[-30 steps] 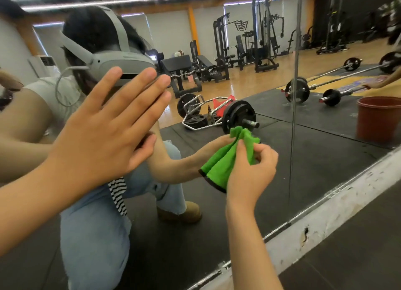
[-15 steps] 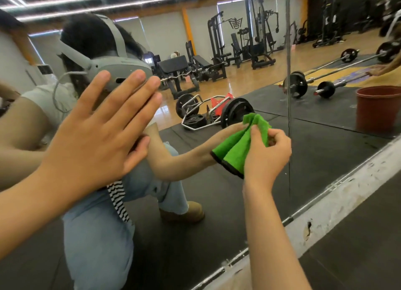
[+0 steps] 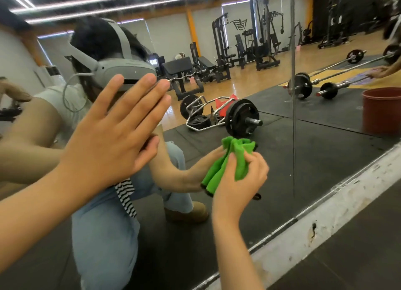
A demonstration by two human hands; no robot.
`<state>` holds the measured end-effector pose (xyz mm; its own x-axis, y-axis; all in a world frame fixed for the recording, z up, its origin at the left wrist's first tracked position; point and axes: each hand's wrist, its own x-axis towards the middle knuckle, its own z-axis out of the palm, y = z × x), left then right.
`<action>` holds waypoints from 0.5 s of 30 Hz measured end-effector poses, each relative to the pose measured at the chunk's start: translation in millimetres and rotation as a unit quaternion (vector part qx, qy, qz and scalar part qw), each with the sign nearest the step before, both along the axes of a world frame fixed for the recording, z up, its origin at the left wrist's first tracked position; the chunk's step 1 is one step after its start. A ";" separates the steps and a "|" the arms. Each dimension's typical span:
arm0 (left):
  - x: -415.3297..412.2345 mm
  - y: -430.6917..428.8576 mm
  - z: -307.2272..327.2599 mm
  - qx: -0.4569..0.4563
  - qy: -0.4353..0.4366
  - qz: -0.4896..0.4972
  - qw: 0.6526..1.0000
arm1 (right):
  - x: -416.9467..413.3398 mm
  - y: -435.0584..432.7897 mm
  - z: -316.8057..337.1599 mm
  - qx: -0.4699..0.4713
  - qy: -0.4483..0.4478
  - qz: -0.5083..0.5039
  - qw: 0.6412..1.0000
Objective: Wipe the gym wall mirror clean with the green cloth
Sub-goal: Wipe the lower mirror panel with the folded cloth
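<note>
The right hand (image 3: 238, 181) is closing its grip on the green cloth (image 3: 230, 159), fingers curled round the bunched upper part and the thumb lying along a fold. The dark-edged lower corners are hanging loose beneath. The cloth is meeting its own reflection low on the mirror (image 3: 325, 159), left of the vertical seam (image 3: 293, 116) between panels. It is looking soft, light and limp, so it is likely flopping and folding wherever it is not held. A grip gathering the loose ends behind a flat pad of fabric would probably be wiping better than this bunch. The glass itself is reading as hard, smooth and breakable, so it is asking for even pressure rather than force. The left hand (image 3: 112, 137) is holding nothing, fingers straight and spread, apparently bracing flat against the mirror.
</note>
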<state>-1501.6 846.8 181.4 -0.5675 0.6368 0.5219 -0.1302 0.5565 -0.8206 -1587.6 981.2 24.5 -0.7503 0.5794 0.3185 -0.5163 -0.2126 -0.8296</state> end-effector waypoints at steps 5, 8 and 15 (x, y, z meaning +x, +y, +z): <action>0.8 0.0 0.4 0.001 -0.003 0.000 1.000 | 28.7 -23.4 -28.1 0.082 0.031 0.060 0.994; 0.9 0.1 -0.1 0.002 -0.005 0.002 1.000 | 16.1 -15.6 -25.8 0.136 0.041 0.060 0.988; 1.4 0.4 0.5 -0.002 -0.003 0.005 1.000 | 2.5 -6.3 -51.7 0.137 0.001 0.071 0.988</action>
<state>-1500.1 847.2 181.8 -0.5771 0.6333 0.5156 -0.1312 0.5513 -0.8240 -1585.1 974.9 -27.2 -0.8170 0.3603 0.4502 -0.4989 -0.0504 -0.8652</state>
